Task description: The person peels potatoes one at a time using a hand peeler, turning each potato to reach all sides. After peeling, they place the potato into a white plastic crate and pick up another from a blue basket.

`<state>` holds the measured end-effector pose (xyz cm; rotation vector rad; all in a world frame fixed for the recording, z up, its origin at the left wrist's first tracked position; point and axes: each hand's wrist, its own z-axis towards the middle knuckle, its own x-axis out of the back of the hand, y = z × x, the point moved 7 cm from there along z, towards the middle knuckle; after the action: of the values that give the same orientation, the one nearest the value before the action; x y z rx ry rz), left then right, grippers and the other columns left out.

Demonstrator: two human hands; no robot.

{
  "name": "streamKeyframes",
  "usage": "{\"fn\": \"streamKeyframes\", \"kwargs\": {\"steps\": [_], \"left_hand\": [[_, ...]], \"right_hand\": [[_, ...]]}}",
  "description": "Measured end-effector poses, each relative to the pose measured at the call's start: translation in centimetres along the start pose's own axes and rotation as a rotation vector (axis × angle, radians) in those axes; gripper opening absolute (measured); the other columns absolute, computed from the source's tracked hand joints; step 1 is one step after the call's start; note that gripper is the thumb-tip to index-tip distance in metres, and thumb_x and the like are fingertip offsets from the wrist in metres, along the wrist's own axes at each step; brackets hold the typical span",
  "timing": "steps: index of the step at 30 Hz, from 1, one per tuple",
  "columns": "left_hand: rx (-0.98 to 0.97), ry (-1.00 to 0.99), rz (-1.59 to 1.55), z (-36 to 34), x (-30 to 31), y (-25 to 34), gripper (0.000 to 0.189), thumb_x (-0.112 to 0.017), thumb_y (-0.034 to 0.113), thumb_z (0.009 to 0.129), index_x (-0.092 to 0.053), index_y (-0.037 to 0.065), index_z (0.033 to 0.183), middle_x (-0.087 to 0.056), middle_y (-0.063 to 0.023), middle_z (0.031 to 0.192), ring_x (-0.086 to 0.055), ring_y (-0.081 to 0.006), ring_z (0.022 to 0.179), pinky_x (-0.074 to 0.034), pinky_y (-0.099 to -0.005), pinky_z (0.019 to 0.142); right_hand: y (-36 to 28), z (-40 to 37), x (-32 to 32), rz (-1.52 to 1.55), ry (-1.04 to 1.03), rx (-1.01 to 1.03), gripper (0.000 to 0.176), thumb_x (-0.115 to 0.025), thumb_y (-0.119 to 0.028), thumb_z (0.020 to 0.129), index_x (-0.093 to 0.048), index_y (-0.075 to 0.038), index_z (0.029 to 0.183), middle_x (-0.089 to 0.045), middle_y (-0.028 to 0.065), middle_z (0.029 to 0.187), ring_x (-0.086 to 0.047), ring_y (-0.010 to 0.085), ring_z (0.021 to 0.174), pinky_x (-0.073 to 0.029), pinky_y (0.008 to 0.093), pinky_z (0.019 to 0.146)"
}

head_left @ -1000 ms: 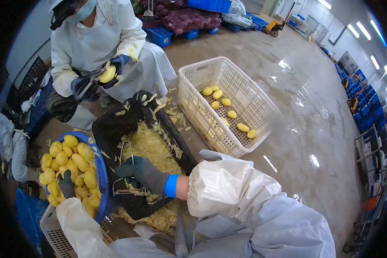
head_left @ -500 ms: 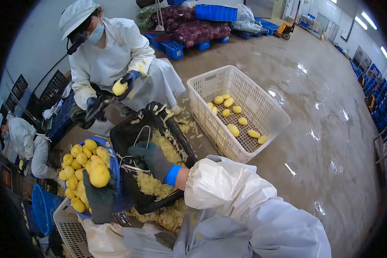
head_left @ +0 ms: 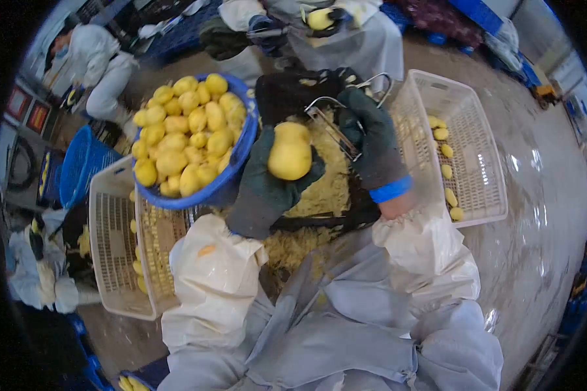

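Note:
A large yellow potato (head_left: 290, 151) rests in my left hand (head_left: 267, 179), its dark gloved fingers wrapped round it. To the right, my right hand (head_left: 368, 133), also gloved, with a blue band at the wrist, grips a metal peeler (head_left: 332, 130) with a wire-loop frame. The peeler and the potato are apart. Beneath both hands lies a black tray (head_left: 365, 212) with pale peelings (head_left: 326, 189) in it. At my left, a blue basin (head_left: 244, 153) is heaped with yellow potatoes (head_left: 189, 140).
A white crate (head_left: 479, 156) with several potatoes stands at the right, another white crate (head_left: 114, 228) at the lower left. Across the tray, a co-worker (head_left: 339, 49) holds a potato. More people sit at the left, near a blue basket (head_left: 78, 163).
The view has swung down and left. My left hand has moved from the basin to above the tray with the potato, and the two hands are now nearer each other.

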<state>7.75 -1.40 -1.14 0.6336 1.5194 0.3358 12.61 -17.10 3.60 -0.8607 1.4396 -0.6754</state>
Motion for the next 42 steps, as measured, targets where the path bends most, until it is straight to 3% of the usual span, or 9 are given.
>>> {"fn": "streamKeyframes", "kwargs": {"steps": [4, 9, 12, 18, 24, 28, 32, 38, 42], "left_hand": [[0.304, 0.115, -0.275, -0.7, -0.4, -1.3, 0.051, -0.058, 0.051, 0.09, -0.053, 0.011, 0.122, -0.06, -0.0113, 0.114, -0.059, -0.0282, 0.106, -0.052, -0.0511, 0.091], [0.256, 0.313, -0.187, -1.4, 2.0, -1.8, 0.049, -0.044, 0.05, 0.095, -0.05, 0.012, 0.126, -0.06, -0.0169, 0.116, -0.06, -0.0312, 0.105, -0.053, -0.0461, 0.09], [0.315, 0.031, -0.041, -1.3, 0.9, -1.8, 0.051, -0.045, 0.05, 0.095, -0.054, 0.004, 0.117, -0.066, -0.0185, 0.092, -0.067, -0.0327, 0.067, -0.057, -0.0423, 0.056], [0.241, -0.001, -0.043, -1.5, -0.4, -0.2, 0.048, -0.055, 0.041, 0.092, -0.052, 0.004, 0.122, -0.064, -0.0146, 0.101, -0.067, -0.0293, 0.083, -0.059, -0.0448, 0.068], [0.25, -0.131, 0.311, -1.9, 0.0, -0.6, 0.07, -0.074, 0.006, 0.071, -0.043, 0.005, 0.134, -0.06, -0.01, 0.11, -0.064, -0.0249, 0.096, -0.059, -0.0442, 0.079], [0.171, -0.176, 0.403, -2.1, -1.2, -0.1, 0.073, -0.075, 0.001, 0.067, -0.044, 0.005, 0.133, -0.06, -0.01, 0.11, -0.063, -0.022, 0.096, -0.058, -0.0372, 0.079], [0.098, -0.081, 0.434, -1.6, -0.3, 0.0, 0.072, -0.076, 0.001, 0.065, -0.046, 0.004, 0.13, -0.059, -0.0095, 0.11, -0.062, -0.0201, 0.096, -0.057, -0.0354, 0.079], [-0.038, -0.082, 0.725, -1.5, -0.5, 0.6, 0.071, -0.072, 0.003, 0.061, -0.048, 0.003, 0.128, -0.057, -0.009, 0.111, -0.057, -0.0152, 0.097, -0.053, -0.0307, 0.082], [-0.08, -0.08, 0.74, -1.4, -0.3, 1.1, 0.075, -0.074, 0.005, 0.058, -0.048, 0.003, 0.128, -0.057, -0.0076, 0.108, -0.056, -0.0143, 0.095, -0.05, -0.0305, 0.084]], "right_hand": [[-0.2, -2.3, -3.9, -0.219, -0.033, 0.006, 0.017, -0.064, -0.023, 0.088, -0.064, -0.007, 0.086, -0.051, -0.0048, 0.065, -0.044, 0.003, 0.054, -0.033, 0.0193, 0.048], [2.0, -1.0, -3.8, -0.475, -0.067, 0.103, 0.019, -0.07, -0.021, 0.084, -0.067, -0.002, 0.085, -0.063, 0.0015, 0.074, -0.056, 0.0077, 0.062, -0.044, 0.0233, 0.054], [1.6, 4.4, 2.5, -0.416, 0.172, 0.453, 0.02, -0.066, -0.026, 0.087, -0.064, -0.005, 0.086, -0.05, -0.0032, 0.064, -0.042, 0.0036, 0.053, -0.029, 0.0201, 0.047], [-1.1, 0.4, -1.6, -0.321, 0.09, 0.196, 0.02, -0.057, -0.021, 0.092, -0.062, -0.003, 0.084, -0.047, -0.004, 0.063, -0.04, 0.0031, 0.052, -0.027, 0.0203, 0.046], [1.6, -0.3, -2.1, -0.302, -0.022, -0.022, 0.015, -0.072, -0.018, 0.082, -0.068, -0.004, 0.086, -0.059, -0.0006, 0.069, -0.05, 0.006, 0.055, -0.037, 0.0227, 0.048], [-1.7, 2.7, 2.4, -0.514, 0.256, 0.567, 0.019, -0.064, -0.025, 0.086, -0.065, -0.005, 0.087, -0.053, -0.0018, 0.065, -0.046, 0.005, 0.056, -0.033, 0.0191, 0.05], [-0.4, -1.2, -2.2, -0.298, 0.047, 0.04, 0.019, -0.07, -0.023, 0.083, -0.067, -0.005, 0.087, -0.057, -0.0009, 0.065, -0.046, 0.0057, 0.051, -0.034, 0.0218, 0.046], [-0.1, 3.3, 2.8, -0.42, 0.188, 0.386, 0.022, -0.061, -0.027, 0.089, -0.062, -0.006, 0.085, -0.052, -0.0026, 0.065, -0.042, 0.0034, 0.052, -0.03, 0.0208, 0.044], [1.2, 0.3, -0.5, -0.196, 0.069, -0.043, 0.017, -0.063, -0.027, 0.087, -0.061, -0.011, 0.081, -0.049, -0.0046, 0.062, -0.036, 0.0032, 0.049, -0.027, 0.0213, 0.044]]}}
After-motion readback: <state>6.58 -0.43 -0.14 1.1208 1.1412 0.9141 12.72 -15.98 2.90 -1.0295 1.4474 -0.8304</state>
